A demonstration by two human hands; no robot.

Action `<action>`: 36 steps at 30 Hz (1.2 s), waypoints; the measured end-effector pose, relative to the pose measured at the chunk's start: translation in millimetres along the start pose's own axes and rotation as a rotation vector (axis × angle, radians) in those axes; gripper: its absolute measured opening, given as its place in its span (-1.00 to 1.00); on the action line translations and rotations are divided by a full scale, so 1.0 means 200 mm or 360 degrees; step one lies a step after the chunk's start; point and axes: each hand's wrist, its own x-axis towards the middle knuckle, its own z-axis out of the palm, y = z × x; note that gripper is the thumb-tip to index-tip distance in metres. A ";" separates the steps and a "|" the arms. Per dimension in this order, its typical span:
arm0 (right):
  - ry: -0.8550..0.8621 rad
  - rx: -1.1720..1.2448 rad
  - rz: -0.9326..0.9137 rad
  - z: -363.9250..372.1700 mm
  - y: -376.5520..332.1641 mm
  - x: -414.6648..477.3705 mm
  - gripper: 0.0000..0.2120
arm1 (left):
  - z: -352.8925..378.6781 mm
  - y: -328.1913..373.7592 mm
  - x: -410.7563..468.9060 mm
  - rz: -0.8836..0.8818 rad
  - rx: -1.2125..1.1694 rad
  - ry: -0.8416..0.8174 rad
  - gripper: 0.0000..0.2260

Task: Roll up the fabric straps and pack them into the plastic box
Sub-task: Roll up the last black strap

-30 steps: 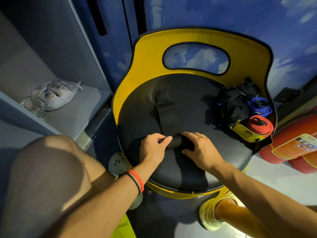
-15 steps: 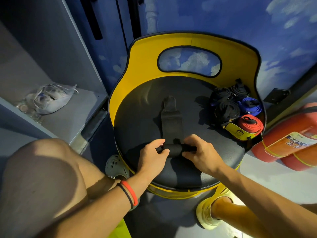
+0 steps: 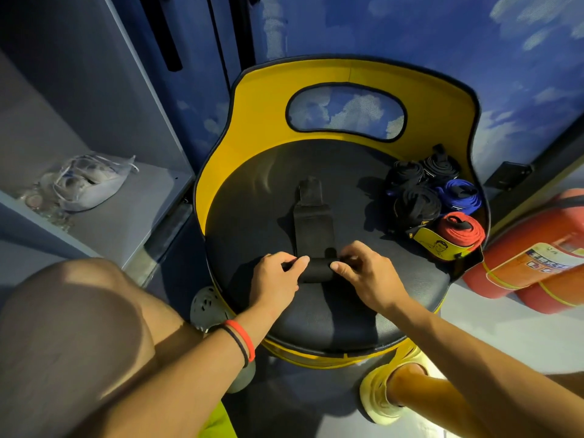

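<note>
A black fabric strap [image 3: 313, 226] lies flat on the round black seat [image 3: 252, 197] of a yellow-backed chair [image 3: 262, 99], running away from the person. Its near end is wound into a tight roll [image 3: 316, 271]. The left hand [image 3: 278, 276] pinches the left end of that roll between thumb and curled fingers, and the right hand [image 3: 363, 273] pinches the right end in the same way. The far end narrows to a short, rougher tab [image 3: 309, 191], probably a fastening patch.

The strap looks light, soft and limp, with no stiffness of its own, so the roll will likely loosen as soon as the pressure comes off. The best hold seems to be where the hands are now, at both ends of the roll, so the edges stay square as it winds toward the tab. The smooth seat may let the strap slide rather than roll, so some downward pressure should help.

At the right edge of the seat sits a cluster of finished rolled straps: black [image 3: 417, 205], blue [image 3: 459, 196] and red [image 3: 461, 232], touching one another. They appear to stand in the plastic box [image 3: 471, 262], which has a yellow label [image 3: 437, 246] on its front. The box walls are hard to make out. The rolls there look closely packed, so the new one may need squeezing in.
</note>
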 end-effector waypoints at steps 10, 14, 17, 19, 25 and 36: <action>-0.0020 -0.0021 0.0114 -0.01 -0.07 -0.03 -0.66 | 0.02 0.02 -0.02 -0.0169 -0.0215 -0.0044 -0.79; 0.0001 0.0007 0.0150 0.00 -0.08 -0.01 -0.72 | -0.03 0.03 -0.01 -0.0192 0.0014 -0.0188 -0.54; -0.0044 0.0054 0.0167 0.03 -0.08 -0.01 -0.74 | -0.02 0.01 -0.03 -0.0172 0.0013 -0.0184 -0.51; -0.0064 0.0041 0.0167 0.03 -0.07 0.00 -0.74 | -0.01 0.01 -0.04 -0.0151 -0.0001 -0.0150 -0.52; -0.0119 0.0109 0.0283 0.00 -0.06 0.02 -0.68 | -0.05 0.03 -0.04 -0.0087 0.0030 -0.0200 -0.62; -0.0284 -0.0087 0.0054 -0.01 -0.06 -0.09 -0.51 | -0.09 0.04 -0.01 -0.0316 -0.0109 -0.0322 -0.78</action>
